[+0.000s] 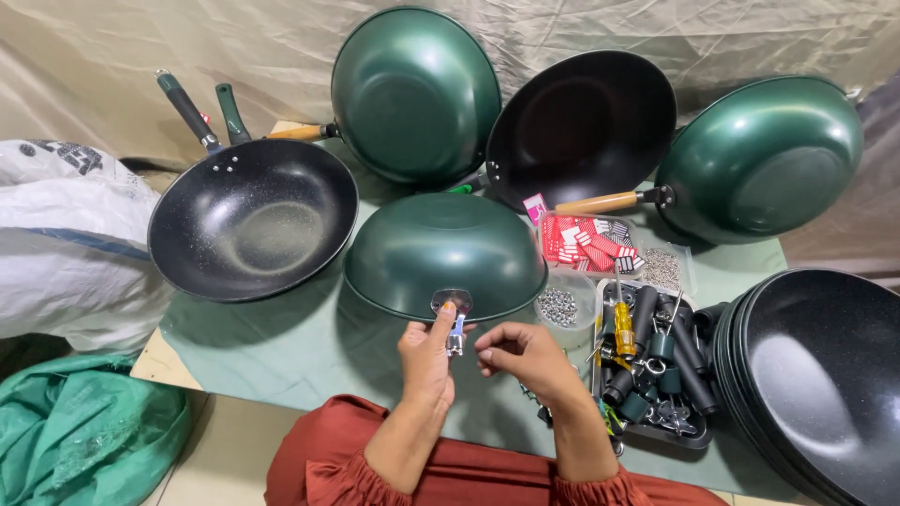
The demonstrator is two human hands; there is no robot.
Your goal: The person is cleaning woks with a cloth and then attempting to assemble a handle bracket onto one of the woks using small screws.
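At wok [444, 253] rim, bracket [452, 302] btwn L-hand [427, 361] fingers [441, 323].

Both forearms are raised from rust-red sleeves, close together. The left hand [427, 361] is held upright, thumb stretched upward, fingers curled. The right hand [520, 356] is turned inward, its fingertips pinched loosely together beside the left.
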